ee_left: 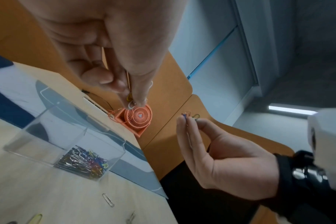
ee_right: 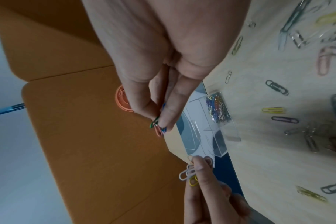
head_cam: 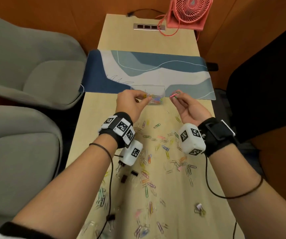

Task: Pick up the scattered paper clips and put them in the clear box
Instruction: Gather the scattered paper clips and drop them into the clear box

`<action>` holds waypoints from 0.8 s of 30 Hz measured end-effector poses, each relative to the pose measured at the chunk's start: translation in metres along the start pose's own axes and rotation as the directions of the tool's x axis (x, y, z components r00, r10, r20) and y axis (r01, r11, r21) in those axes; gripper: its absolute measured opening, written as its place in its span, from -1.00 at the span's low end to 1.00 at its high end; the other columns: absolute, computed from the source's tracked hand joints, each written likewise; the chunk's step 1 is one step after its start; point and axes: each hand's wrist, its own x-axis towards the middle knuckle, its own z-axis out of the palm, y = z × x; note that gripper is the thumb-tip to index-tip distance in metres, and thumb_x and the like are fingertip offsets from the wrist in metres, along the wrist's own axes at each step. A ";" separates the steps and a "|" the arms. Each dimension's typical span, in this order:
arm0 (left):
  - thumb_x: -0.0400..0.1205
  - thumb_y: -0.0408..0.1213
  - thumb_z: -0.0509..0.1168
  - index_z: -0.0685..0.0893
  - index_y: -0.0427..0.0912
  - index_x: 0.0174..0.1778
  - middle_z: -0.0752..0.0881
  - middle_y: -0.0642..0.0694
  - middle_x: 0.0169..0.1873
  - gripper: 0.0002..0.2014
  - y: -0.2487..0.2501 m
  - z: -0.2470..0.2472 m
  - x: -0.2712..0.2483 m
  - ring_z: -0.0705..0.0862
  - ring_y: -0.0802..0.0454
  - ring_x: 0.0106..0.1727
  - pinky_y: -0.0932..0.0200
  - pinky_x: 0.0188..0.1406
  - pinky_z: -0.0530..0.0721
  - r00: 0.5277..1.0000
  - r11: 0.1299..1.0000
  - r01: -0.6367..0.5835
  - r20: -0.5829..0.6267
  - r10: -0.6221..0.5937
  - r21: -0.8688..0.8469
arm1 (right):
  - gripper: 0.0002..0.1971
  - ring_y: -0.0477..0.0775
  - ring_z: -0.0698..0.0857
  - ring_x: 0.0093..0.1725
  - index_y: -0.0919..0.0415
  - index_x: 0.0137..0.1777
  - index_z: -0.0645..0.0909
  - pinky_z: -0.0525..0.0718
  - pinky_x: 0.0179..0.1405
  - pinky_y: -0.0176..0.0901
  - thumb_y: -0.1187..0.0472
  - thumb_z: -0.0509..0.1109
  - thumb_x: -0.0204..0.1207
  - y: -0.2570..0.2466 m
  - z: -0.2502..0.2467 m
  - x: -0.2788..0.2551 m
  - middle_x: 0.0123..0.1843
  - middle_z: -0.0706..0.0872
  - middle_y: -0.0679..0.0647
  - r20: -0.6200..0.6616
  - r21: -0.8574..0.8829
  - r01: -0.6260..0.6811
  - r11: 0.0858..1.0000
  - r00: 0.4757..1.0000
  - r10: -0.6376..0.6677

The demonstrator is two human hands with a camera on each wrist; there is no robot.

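At twelve o'clock from the scattered paper clips [head_cam: 157, 152], the clear box [head_cam: 154, 95] straddles the mat's near edge, already part filled. The left hand [head_cam: 130, 104] pinches white and yellow clips over its nine o'clock rim; the right hand [head_cam: 188, 107], at three o'clock, pinches pink, green and blue ones. Each pinch should probably be brought above the opening before releasing. Only the wrist views separate the held colours; the head view blurs them.
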 end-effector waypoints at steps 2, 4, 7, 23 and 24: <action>0.52 -0.08 0.52 0.86 -0.08 -0.10 0.71 0.15 -0.36 -0.83 -0.006 0.015 0.020 0.56 0.32 -0.38 0.29 -0.16 0.58 1.000 1.000 0.004 -0.007 -0.004 0.008 | -0.90 0.04 0.80 -0.21 0.41 -0.17 0.66 0.77 -0.04 -0.29 0.49 0.34 0.54 -0.002 0.002 0.023 -0.27 0.78 0.20 -0.040 0.025 -0.010 1.000 0.999 0.011; 0.53 -0.09 0.52 0.86 -0.08 -0.11 0.72 0.13 -0.33 -0.85 -0.013 0.031 0.040 0.58 0.25 -0.34 0.24 -0.10 0.63 1.000 0.999 0.011 0.004 -0.012 0.041 | -0.92 0.04 0.80 -0.19 0.40 -0.14 0.65 0.77 -0.01 -0.26 0.50 0.34 0.54 -0.002 -0.001 0.049 -0.26 0.77 0.19 -0.061 0.034 0.002 0.999 0.998 0.000; 0.54 -0.10 0.50 0.86 -0.08 -0.12 0.71 0.02 -0.20 -0.86 -0.025 0.055 0.064 0.56 0.11 -0.24 0.21 -0.10 0.54 1.000 0.986 -0.025 0.001 0.026 0.162 | -0.92 0.02 0.73 -0.05 0.45 -0.02 0.62 0.73 0.12 -0.24 0.53 0.34 0.52 0.001 -0.005 0.087 -0.15 0.72 0.17 -0.078 -0.086 0.096 0.992 0.992 -0.103; 0.41 -0.07 0.61 0.80 0.03 -0.14 0.74 0.15 -0.28 -0.81 -0.051 0.072 0.087 0.56 0.24 -0.41 0.25 -0.16 0.64 0.997 0.989 -0.062 0.049 0.056 0.133 | -0.82 -0.10 0.77 -0.30 0.13 -0.19 0.81 0.72 -0.17 -0.40 0.37 0.51 0.25 0.013 -0.002 0.143 -0.30 0.80 -0.06 0.377 -0.883 0.465 0.061 0.781 -0.498; 0.43 -0.06 0.58 0.81 0.03 -0.15 0.74 0.15 -0.28 -0.84 -0.052 0.069 0.086 0.54 0.23 -0.41 0.24 -0.16 0.62 0.997 0.986 -0.066 0.041 0.061 0.151 | -0.82 -0.09 0.76 -0.30 0.13 -0.18 0.80 0.72 -0.16 -0.38 0.36 0.49 0.25 0.015 0.000 0.143 -0.30 0.79 -0.06 0.424 -0.879 0.477 -0.006 0.774 -0.470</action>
